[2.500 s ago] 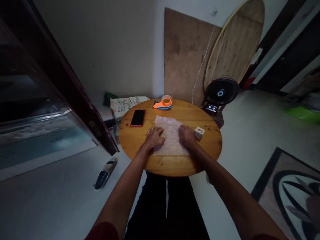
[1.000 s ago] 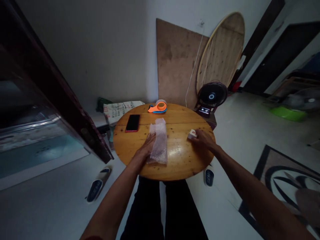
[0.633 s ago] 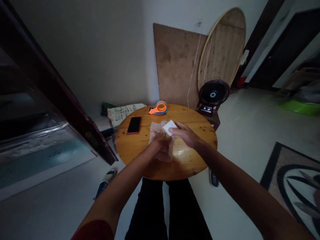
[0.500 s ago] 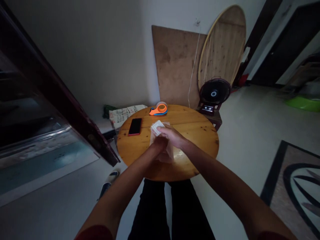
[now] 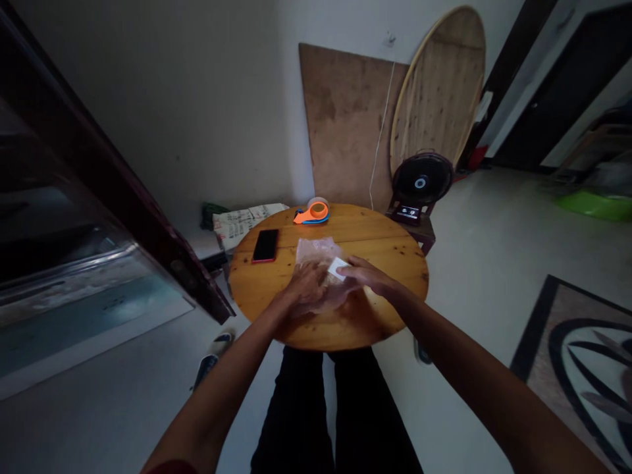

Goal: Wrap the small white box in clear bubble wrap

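Observation:
On the round wooden table [image 5: 375, 227] lies a crumpled sheet of clear plastic wrap [image 5: 316, 247] with a pinkish tint. My left hand [image 5: 307, 283] rests on the wrap with fingers apart, slightly blurred. Pinched between the thumb and fingers of my right hand [image 5: 368, 274] is a small, flat white box [image 5: 338, 268], held tilted over the wrap's right side. The fingers under the box are partly hidden.
An orange and blue tape dispenser [image 5: 313, 212] stands at the table's far edge. A red-edged phone [image 5: 265, 245] lies at the left. Beyond the table's right side, a black round fan-like device [image 5: 423, 179] sits on a small stool.
My right hand has moved right with the white box. My left hand has come out from beneath it and now lies across the plastic wrap, more of which shows.

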`<state>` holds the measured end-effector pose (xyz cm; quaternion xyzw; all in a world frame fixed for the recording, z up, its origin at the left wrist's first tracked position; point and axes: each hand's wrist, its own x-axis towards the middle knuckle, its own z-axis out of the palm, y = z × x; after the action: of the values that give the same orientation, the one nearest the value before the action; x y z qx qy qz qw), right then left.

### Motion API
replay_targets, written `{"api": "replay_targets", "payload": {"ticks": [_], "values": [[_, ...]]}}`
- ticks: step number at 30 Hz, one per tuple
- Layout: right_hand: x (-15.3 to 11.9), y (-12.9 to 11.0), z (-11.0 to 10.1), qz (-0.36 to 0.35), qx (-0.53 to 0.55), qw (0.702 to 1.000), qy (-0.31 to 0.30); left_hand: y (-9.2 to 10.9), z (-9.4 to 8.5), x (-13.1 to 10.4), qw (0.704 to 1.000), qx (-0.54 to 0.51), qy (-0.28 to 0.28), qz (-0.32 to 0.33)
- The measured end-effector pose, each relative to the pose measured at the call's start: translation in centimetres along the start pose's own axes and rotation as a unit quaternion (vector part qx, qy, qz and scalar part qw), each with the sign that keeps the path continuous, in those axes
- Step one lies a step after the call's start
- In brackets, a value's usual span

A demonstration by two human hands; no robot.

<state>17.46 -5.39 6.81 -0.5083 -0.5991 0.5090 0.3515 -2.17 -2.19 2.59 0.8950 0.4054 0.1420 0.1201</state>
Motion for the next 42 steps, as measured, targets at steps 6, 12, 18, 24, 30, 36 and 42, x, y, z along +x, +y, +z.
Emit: {"api": "replay_targets", "payload": {"ticks": [6, 12, 18, 24, 30, 36, 42], "values": [[0.5, 3.4, -0.8, -0.050, -0.125, 0.989, 0.058, -2.0, 0.7, -1.7, 1.000, 0.011, 0.011, -0.018], [2.2, 4.7, -0.5, -0.098, -0.179, 0.978, 0.045, -3.0, 1.0, -0.4, 1.000, 0.007, -0.005, -0.009], [3.5, 5.0, 0.1, -0.182, -0.232, 0.955, -0.013, -3.9, 1.2, 0.1, 0.999, -0.031, 0.007, 0.001], [3.3, 6.2, -0.4, -0.157, -0.234, 0.959, -0.017, -4.8, 1.9, -0.3, 0.997, -0.065, 0.042, 0.000], [3.1, 5.8, 0.6, -0.165, -0.212, 0.963, -0.013, -4.9, 2.0, -0.2, 0.993, -0.094, 0.065, -0.006], [3.1, 5.0, 1.1, -0.144, -0.267, 0.953, -0.019, -5.1, 2.1, -0.2, 0.993, -0.098, 0.060, -0.006], [3.0, 4.9, 0.9, -0.150, -0.277, 0.949, -0.016, -5.2, 2.3, -0.3, 0.992, -0.104, 0.071, 0.003]]}}
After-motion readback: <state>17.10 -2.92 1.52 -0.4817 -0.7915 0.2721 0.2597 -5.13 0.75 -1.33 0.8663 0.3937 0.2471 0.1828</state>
